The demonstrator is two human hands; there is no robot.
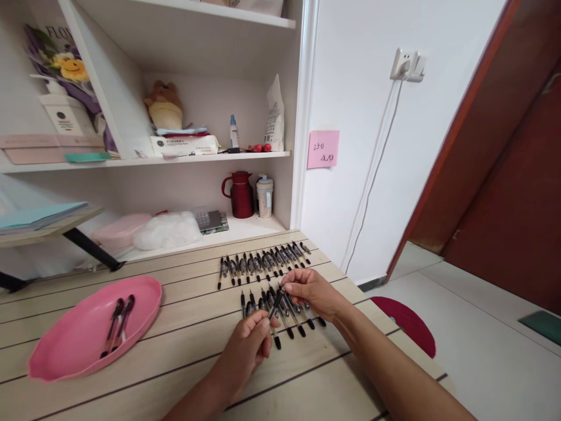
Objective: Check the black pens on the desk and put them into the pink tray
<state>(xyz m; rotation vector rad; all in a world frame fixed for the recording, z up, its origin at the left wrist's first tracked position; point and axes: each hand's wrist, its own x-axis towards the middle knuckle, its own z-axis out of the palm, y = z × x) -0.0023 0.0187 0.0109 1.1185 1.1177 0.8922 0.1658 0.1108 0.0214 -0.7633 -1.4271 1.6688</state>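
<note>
My left hand [253, 338] is closed around the lower part of a black gel pen [276, 303], which slants up toward the right. At its upper end, the fingertips of my right hand [313, 289] pinch together; whether a separate cap is between them I cannot tell. Beneath both hands lies a row of similar pens [301, 330] with clear barrels and black ends, partly covered by my fingers. Behind it, a second row of pens with loose black caps [258, 266] between them stretches across the table.
A pink plate [65, 345] holding a few capped pens [123, 318] is on the wooden table [184, 362] at left. Shelves behind carry a red jug [242, 196] and a cup [265, 196]. A red round stool [407, 321] stands beyond the table's right edge.
</note>
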